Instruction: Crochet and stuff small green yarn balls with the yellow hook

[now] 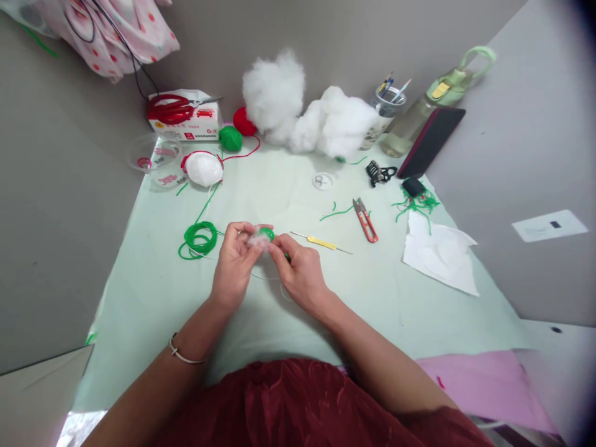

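My left hand [233, 264] is closed around a small green crochet piece [267, 233], with a tuft of white fibre stuffing [256, 241] at its near side. From the other side, the fingertips of my right hand [302, 270] pinch the edge of the same piece. Something small and dark shows between the right fingers, too hidden to name. Left of the hands lies a loose coil of green yarn [200, 240], its strand leading to the left hand. A yellow-handled crochet hook [321, 242] rests on the table just beyond the right hand.
Red thread snips [365, 220] lie to the right. At the back are white stuffing [335, 121], a green yarn ball [230, 138], a white yarn ball [203, 169] and red scissors [174, 110] on a box. A bottle [419, 112], phone [431, 143] and white cloth [437, 254] stand or lie right.
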### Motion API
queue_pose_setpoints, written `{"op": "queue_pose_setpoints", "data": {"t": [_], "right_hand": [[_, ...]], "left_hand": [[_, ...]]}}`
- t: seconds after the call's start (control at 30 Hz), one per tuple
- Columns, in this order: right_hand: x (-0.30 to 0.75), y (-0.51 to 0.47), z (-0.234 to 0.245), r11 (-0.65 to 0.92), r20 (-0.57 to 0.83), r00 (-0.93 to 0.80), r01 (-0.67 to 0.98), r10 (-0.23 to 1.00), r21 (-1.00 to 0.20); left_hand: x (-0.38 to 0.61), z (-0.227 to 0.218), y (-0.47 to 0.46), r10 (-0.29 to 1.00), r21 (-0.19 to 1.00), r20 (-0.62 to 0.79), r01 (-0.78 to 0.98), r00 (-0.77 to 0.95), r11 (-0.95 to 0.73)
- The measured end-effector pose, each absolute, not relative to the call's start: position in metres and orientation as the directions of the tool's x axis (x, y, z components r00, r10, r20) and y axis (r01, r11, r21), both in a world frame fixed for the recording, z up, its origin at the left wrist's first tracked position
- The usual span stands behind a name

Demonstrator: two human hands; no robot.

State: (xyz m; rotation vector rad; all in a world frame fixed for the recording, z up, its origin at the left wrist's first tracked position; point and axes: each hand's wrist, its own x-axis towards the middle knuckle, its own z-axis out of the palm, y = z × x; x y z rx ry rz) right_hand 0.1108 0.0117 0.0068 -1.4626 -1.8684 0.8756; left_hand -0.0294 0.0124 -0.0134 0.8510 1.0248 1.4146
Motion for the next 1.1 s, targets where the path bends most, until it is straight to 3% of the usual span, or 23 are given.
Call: {"op": "queue_pose_setpoints", "data": {"t": [0.13,0.2,0.27,0.37,0.47,0.77,0.87,1.0,1.1], "right_hand": [[0.105,0.006,0.007,0.331,0.113,-0.336,0.715,0.935,-0.616],[0.103,0.004,0.008,0.367,0.126,-0.369,0.713,0.921,-0.598],[0.102,0.004,0.009,0.328,0.109,-0.348,0.667,0.931,-0.669],[0.102,0.007,0.011,0.152,0.023,-0.243,0.530,0.970,-0.834],[0.103,0.011,0.011,0.017,-0.053,-0.173,0.378,0.983,-0.926],[0.114,0.025,0.017,-0.078,-0.114,-0.110,0.289,0.987,-0.954],[0.121,0.027,0.018,0.003,-0.064,-0.138,0.436,0.988,-0.900],[0.126,0.023,0.018,0.236,0.042,-0.287,0.687,0.957,-0.688],[0.125,0.017,0.019,0.360,0.057,-0.409,0.718,0.911,-0.596]], "left_hand": [[-0.029,-0.013,0.010,0.986,0.930,-0.086,-0.366,-0.140,0.029],[-0.028,-0.012,0.009,0.981,0.924,-0.110,-0.380,-0.158,0.042],[-0.027,-0.010,0.009,0.976,0.912,-0.134,-0.405,-0.171,0.054],[-0.025,-0.007,0.009,0.970,0.895,-0.167,-0.440,-0.177,0.074],[-0.023,-0.006,0.008,0.967,0.884,-0.198,-0.454,-0.160,0.106],[-0.022,-0.002,0.007,0.978,0.886,-0.199,-0.437,-0.059,0.154],[-0.025,-0.006,0.008,0.982,0.906,-0.187,-0.393,-0.034,0.159],[-0.029,-0.011,0.010,0.988,0.936,-0.142,-0.333,-0.066,0.113],[-0.029,-0.011,0.011,0.987,0.953,-0.096,-0.298,-0.125,0.055]]}}
